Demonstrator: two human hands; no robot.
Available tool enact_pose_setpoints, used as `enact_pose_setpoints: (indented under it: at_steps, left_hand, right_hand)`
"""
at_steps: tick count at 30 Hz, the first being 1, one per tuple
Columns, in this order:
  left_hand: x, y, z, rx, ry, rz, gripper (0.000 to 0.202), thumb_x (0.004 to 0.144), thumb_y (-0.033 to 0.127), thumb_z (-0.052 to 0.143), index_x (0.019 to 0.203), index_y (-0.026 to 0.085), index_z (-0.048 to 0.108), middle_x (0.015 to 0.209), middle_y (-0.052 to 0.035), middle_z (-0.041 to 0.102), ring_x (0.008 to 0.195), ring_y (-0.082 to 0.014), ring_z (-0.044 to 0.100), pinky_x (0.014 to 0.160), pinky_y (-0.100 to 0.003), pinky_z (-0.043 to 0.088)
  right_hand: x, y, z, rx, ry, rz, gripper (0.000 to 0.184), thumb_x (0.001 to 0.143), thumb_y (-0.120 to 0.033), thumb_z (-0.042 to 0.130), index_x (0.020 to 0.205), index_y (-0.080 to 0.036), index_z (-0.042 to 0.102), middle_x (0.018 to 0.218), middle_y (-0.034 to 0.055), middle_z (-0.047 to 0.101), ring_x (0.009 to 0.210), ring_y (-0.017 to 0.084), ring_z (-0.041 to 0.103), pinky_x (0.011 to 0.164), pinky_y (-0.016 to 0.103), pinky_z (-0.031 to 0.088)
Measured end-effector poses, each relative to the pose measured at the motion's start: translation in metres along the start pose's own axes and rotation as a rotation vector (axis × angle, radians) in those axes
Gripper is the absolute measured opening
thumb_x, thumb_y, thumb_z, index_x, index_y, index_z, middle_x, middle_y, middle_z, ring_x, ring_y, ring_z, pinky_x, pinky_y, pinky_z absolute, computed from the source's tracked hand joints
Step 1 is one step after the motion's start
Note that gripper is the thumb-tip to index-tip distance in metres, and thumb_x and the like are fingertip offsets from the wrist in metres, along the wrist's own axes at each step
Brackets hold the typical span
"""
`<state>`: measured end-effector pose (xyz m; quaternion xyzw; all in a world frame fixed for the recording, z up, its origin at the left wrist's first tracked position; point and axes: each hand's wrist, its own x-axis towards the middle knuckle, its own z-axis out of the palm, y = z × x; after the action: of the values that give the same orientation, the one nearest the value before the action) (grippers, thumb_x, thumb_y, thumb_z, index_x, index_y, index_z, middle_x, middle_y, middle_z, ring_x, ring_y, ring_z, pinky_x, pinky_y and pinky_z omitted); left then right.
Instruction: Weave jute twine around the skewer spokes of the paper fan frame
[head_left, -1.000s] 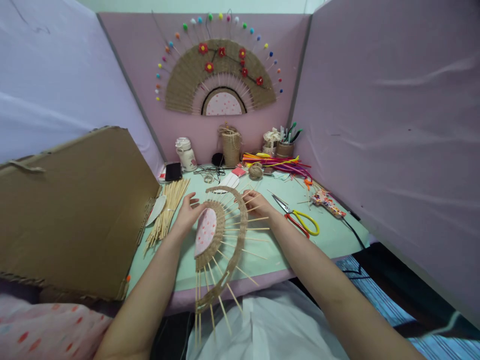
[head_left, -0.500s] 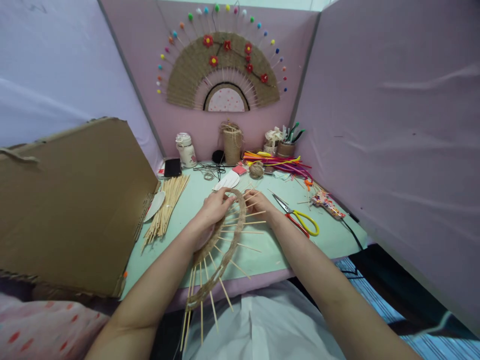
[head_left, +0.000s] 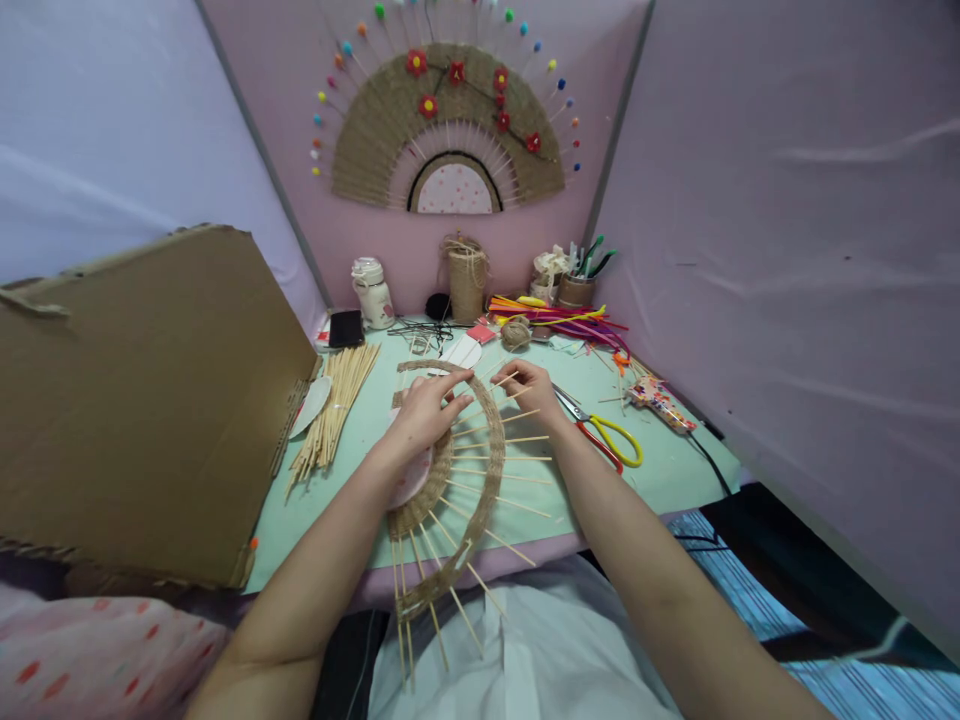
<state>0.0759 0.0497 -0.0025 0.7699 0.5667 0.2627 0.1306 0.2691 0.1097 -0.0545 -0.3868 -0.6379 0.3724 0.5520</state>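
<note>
Fingers of the left hand [head_left: 427,412] lie spread and flat on the half-made fan [head_left: 491,485] — jute arc and bamboo spokes — which rests on the mint-green table [head_left: 660,472], its lower end overhanging the near edge. Right hand [head_left: 531,388] pinches a spoke near the arc's top, with yellow-handled scissors [head_left: 609,440] just beside its wrist.

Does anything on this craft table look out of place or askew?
The half-made fan overhangs the near edge of the table, its lower end poking past. A big cardboard sheet leans tilted at left. Nothing looks spilled or broken.
</note>
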Motion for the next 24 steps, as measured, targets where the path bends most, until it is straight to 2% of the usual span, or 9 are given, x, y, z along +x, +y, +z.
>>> enact_pose_setpoints:
  at_steps: [5, 9, 12, 15, 19, 24]
  left_hand:
    - [-0.005, 0.0, 0.003, 0.039, -0.033, 0.018, 0.044, 0.085, 0.045, 0.05, 0.127, 0.033, 0.057, 0.102, -0.0055, 0.067, 0.098, -0.0269, 0.051, 0.086, -0.039, 0.034]
    - [-0.008, 0.001, 0.003, 0.074, -0.083, 0.033, 0.043, 0.086, 0.046, 0.048, 0.127, 0.034, 0.056, 0.097, -0.0032, 0.067, 0.097, -0.0253, 0.052, 0.084, -0.037, 0.036]
    - [-0.008, 0.001, 0.005, 0.065, -0.118, 0.067, 0.042, 0.086, 0.045, 0.049, 0.126, 0.034, 0.057, 0.093, -0.0022, 0.068, 0.093, -0.0238, 0.053, 0.082, -0.036, 0.037]
    - [-0.009, 0.002, 0.007, 0.037, -0.129, 0.109, 0.042, 0.086, 0.044, 0.049, 0.126, 0.033, 0.057, 0.091, -0.0019, 0.068, 0.089, -0.0223, 0.052, 0.082, -0.035, 0.036]
    - [-0.01, 0.003, 0.007, 0.019, -0.118, 0.133, 0.043, 0.086, 0.044, 0.049, 0.126, 0.031, 0.057, 0.088, -0.0028, 0.067, 0.087, -0.0216, 0.052, 0.081, -0.034, 0.036]
    - [-0.01, 0.004, 0.005, -0.015, -0.088, 0.136, 0.044, 0.085, 0.044, 0.05, 0.126, 0.03, 0.057, 0.088, -0.0036, 0.066, 0.086, -0.0213, 0.052, 0.081, -0.034, 0.037]
  right_hand:
    - [0.003, 0.006, -0.005, -0.074, 0.064, -0.082, 0.025, 0.07, -0.041, 0.068, 0.063, -0.018, 0.059, 0.061, -0.0027, 0.053, 0.058, 0.011, 0.043, 0.057, 0.025, 0.034]
    - [0.006, 0.005, -0.01, -0.08, 0.149, -0.106, 0.027, 0.071, -0.041, 0.068, 0.062, -0.018, 0.057, 0.058, -0.004, 0.049, 0.057, 0.01, 0.04, 0.056, 0.025, 0.034]
    - [0.008, 0.003, -0.016, -0.075, 0.166, -0.117, 0.026, 0.074, -0.04, 0.065, 0.063, -0.018, 0.057, 0.059, -0.0034, 0.05, 0.058, 0.01, 0.042, 0.059, 0.025, 0.035]
    - [0.01, 0.003, -0.021, -0.073, 0.115, -0.056, 0.027, 0.075, -0.041, 0.063, 0.062, -0.018, 0.057, 0.058, -0.0031, 0.051, 0.057, 0.01, 0.042, 0.058, 0.025, 0.035]
    - [0.01, 0.005, -0.024, -0.022, 0.002, 0.1, 0.031, 0.073, -0.046, 0.063, 0.063, -0.018, 0.058, 0.058, -0.0028, 0.054, 0.052, 0.009, 0.041, 0.053, 0.024, 0.035]
    - [0.011, 0.01, -0.024, 0.116, -0.015, 0.23, 0.035, 0.069, -0.051, 0.065, 0.065, -0.018, 0.056, 0.058, -0.0027, 0.055, 0.049, 0.008, 0.042, 0.048, 0.022, 0.032]
